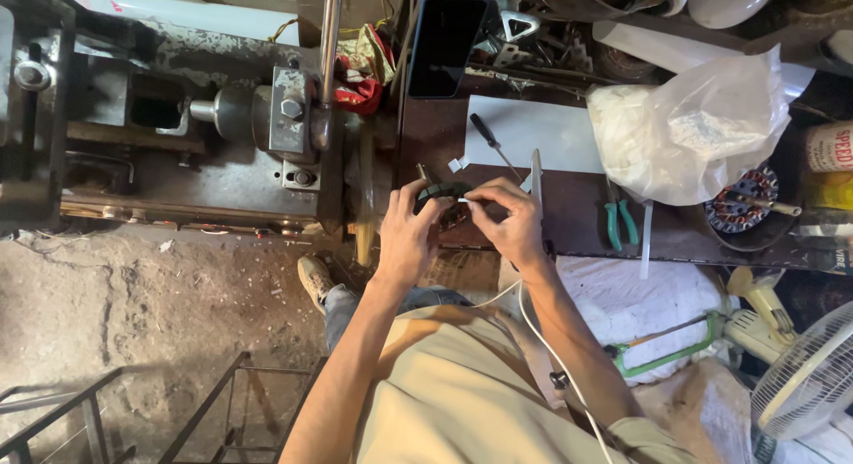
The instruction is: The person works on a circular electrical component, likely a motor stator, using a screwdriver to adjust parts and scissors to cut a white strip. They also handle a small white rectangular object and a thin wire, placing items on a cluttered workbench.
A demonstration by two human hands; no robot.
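Both hands met at the near edge of the dark brown wooden table (569, 220). The left hand (407, 235) curled its fingers round a small dark ring-shaped metal part with copper-coloured windings (447, 200), gripping it at the table's edge. The right hand (508, 222) pinched a thin white strip (472, 200) against that part, wrist bent inward. Green-handled pliers (619, 219) and a crinkled translucent plastic bag (689, 126) lay to the right, well apart.

Our left hand (407, 237) and right hand (511, 222) together pinching a small dark round part (442, 193) at the bench edge (577, 237), we see a screwdriver (493, 144), green-handled pliers (619, 220), a plastic bag (689, 131), a white fan (813, 380) nearby
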